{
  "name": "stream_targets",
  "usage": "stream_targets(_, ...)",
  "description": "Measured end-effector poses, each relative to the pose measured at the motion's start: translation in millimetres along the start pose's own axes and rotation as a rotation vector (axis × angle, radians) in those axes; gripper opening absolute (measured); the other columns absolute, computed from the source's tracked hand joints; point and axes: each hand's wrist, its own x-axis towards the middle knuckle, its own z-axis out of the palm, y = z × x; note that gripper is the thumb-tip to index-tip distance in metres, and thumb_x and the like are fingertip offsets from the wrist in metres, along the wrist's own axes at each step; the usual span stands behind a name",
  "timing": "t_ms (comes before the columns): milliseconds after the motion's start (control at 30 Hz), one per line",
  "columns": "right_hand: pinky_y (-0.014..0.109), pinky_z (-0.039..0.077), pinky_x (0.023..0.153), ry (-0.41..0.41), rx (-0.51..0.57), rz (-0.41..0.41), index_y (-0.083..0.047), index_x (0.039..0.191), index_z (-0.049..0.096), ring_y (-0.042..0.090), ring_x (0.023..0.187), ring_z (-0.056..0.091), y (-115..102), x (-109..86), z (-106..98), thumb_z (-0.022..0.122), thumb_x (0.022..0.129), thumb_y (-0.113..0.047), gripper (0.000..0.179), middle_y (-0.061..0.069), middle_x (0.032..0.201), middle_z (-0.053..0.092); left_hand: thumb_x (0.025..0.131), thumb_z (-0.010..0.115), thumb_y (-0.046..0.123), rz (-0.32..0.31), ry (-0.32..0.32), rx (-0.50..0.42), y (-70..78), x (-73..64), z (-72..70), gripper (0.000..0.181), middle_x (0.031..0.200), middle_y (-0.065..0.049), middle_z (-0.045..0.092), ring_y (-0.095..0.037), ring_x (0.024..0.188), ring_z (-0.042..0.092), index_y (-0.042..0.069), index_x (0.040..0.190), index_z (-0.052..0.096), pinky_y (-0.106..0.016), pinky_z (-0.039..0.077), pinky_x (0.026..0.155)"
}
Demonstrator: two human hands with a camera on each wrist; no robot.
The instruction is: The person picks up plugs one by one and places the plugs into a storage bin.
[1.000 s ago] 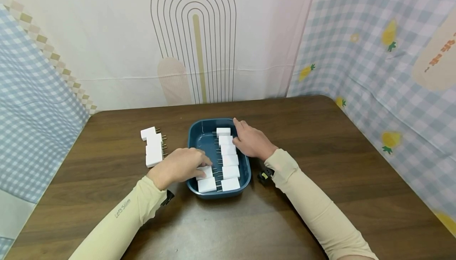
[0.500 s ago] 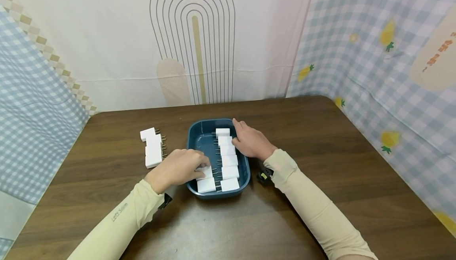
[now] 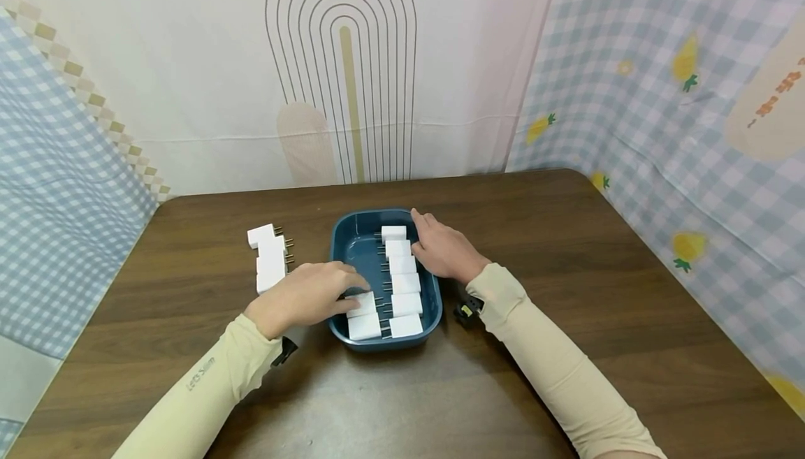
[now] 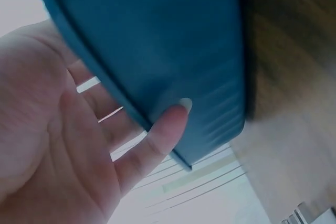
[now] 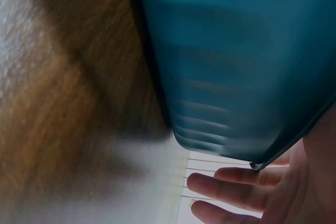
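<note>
A dark blue plastic bin (image 3: 355, 221) holds white power adapters with metal prongs: a full column on the right and two at the near left. My left hand (image 3: 311, 295) hovers at the bin's left rim, thumb and fingers loosely spread around the upper left adapter (image 3: 363, 303). In the left wrist view, the palm (image 4: 47, 145) is beside the bin wall (image 4: 157, 30), one digit overlapping its outside. My right hand (image 3: 448, 248) rests at the bin's right rim, thumb by the adapter column (image 3: 402, 265). Its fingers stretch past the bin's corner in the right wrist view.
Several more white adapters (image 3: 270, 263) lie on the brown wooden table (image 3: 534, 235), left of the bin, prongs facing right. Patterned cloths (image 3: 465, 61) hang behind the table and along both sides.
My left hand has loosened around the upper left adapter and drawn slightly left, its thumb and fingers farther apart. The adapter stays in the bin. My right hand has kept its place.
</note>
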Motion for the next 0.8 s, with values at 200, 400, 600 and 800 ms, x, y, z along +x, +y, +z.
stream_targets(200, 0.051, 0.036, 0.119, -0.006, -0.001, 0.007, 0.000, 0.161, 0.017, 0.034, 0.150, 0.037, 0, -0.8, 0, 0.043, 0.105, -0.023, 0.066, 0.023, 0.164, 0.030, 0.097, 0.069, 0.034, -0.010, 0.047, 0.017, -6.3, -5.6, -9.8, 0.037, 0.137, -0.007, 0.065, -0.029, 0.128, 0.061, 0.016, 0.129, 0.070, -0.047, 0.053, 0.102)
stream_targets(400, 0.051, 0.035, 0.120, -0.004, 0.003, 0.014, -0.001, 0.161, 0.017, 0.034, 0.151, 0.036, 0, 0.4, 1, 0.043, 0.105, -0.024, 0.067, 0.023, 0.164, 0.030, 0.098, 0.067, 0.029, -0.021, 0.092, 0.004, -15.7, -11.2, -19.2, 0.039, 0.141, -0.011, 0.063, -0.033, 0.131, 0.059, 0.011, 0.132, 0.067, -0.054, 0.048, 0.106)
stream_targets(600, 0.050, 0.036, 0.119, -0.002, 0.007, 0.015, -0.001, 0.161, 0.017, 0.034, 0.149, 0.039, 0, 0.4, 0, 0.045, 0.104, -0.024, 0.067, 0.023, 0.163, 0.031, 0.100, 0.064, 0.021, -0.049, 0.139, -0.008, -28.3, -16.8, -26.1, 0.038, 0.136, -0.013, 0.065, -0.032, 0.128, 0.062, 0.007, 0.135, 0.064, -0.054, 0.049, 0.106)
stream_targets(800, 0.051, 0.037, 0.119, -0.004, 0.008, 0.021, -0.001, 0.161, 0.017, 0.034, 0.148, 0.040, -2, 0.2, 0, 0.045, 0.104, -0.025, 0.067, 0.022, 0.164, 0.031, 0.098, 0.065, 0.016, -0.100, 0.147, -0.023, -40.0, -24.1, -32.1, 0.041, 0.135, -0.014, 0.066, -0.032, 0.125, 0.064, 0.005, 0.137, 0.062, -0.050, 0.051, 0.105)
